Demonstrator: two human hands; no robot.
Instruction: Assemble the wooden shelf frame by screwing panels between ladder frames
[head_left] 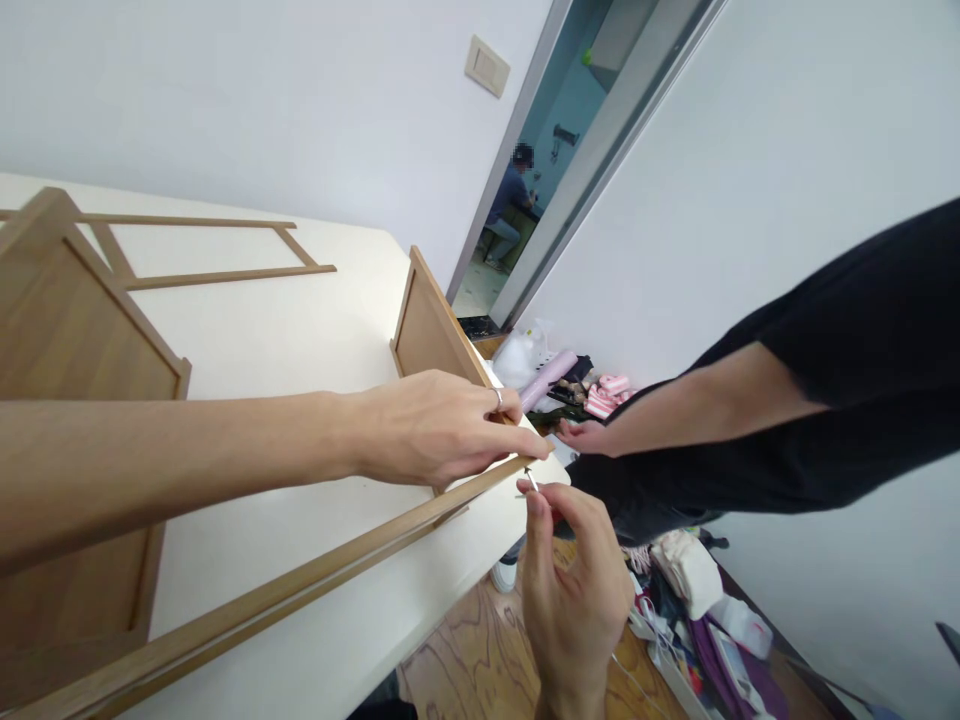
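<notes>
My left hand (pixel 442 425), a ring on one finger, reaches across the table and grips a wooden frame (pixel 300 570) near its far end. The fingers press on the top and end of its long rail. Just below that end, my right hand (pixel 574 580) pinches a small silvery screw-like piece (pixel 532 480) between thumb and forefinger, its dark tip close to the rail. The exact kind of piece is too small to make out. Beyond my left hand stands a wooden panel (pixel 435 325), joined or touching near the rail; the contact is hidden.
Another framed panel (pixel 82 330) stands at left on the white table (pixel 285 350), with a ladder-like wooden frame (pixel 225 275) lying behind. A person in black (pixel 750 400) stands at right, one hand near the table corner. Bags and clutter (pixel 697 600) cover the floor by the wall.
</notes>
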